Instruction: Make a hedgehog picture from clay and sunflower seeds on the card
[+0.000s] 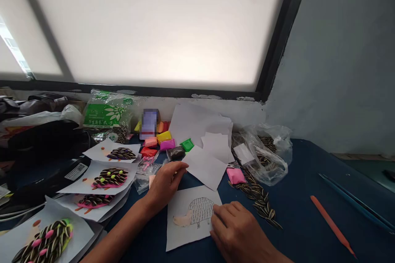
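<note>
Now at six o'clock lies a white paper sheet (pixel 189 235) with a drawn hedgehog (pixel 200 210); your right hand (pixel 231 226), fingers bent, touches its three-o'clock side; your half-curled left hand (pixel 166 183) is near eleven. I cannot tell if either grips.

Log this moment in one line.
left hand: near blank sheet | right hand: at drawing sheet's right side | sunflower seeds: loose, right of sheet

We face a wide, pale window (pixel 160 28), light glowing through it, brightest low and right of the middle. A dark slanting bar (pixel 41 20) crosses its left part. Its dark frame (pixel 280 35) meets a grey wall (pixel 345 61) on our right. Below, we see a dark blue surface (pixel 298 189).
</note>
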